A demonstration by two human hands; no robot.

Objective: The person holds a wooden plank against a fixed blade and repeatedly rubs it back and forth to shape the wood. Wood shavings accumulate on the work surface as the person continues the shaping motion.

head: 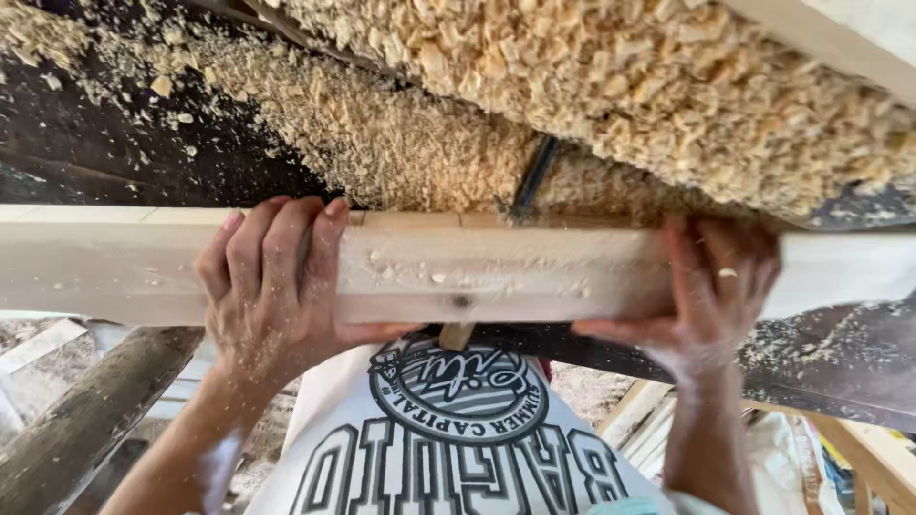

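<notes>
We have a long pale wooden board [496, 272] running left to right across the view, its long axis level with the near edge of the dark work surface [86, 143], and both ends carry on past the frame so we cannot see where they stop. It sits just this side of a big heap of wood shavings [611, 86], with finer sawdust [382, 143] spread behind it and dusted over its face.

Our left hand [272, 286] wraps the board from below, fingers curled over the top edge and thumb tucked under, closed firmly round it. Our right hand [711, 286] grips the same way further right, fingers folded over the far edge; a ring shows on one finger. Both wrists are powdered with dust.

We judge the board stiff and fairly light for its length, dry softwood by the look, with a small knot near the middle. Its dusty face may be a little slippery, so a wrapped grip at two well-spaced spots, as we have now, seems the sound way to hold it. A dark thin strip [534, 176] pokes from the shavings just behind it.
</notes>
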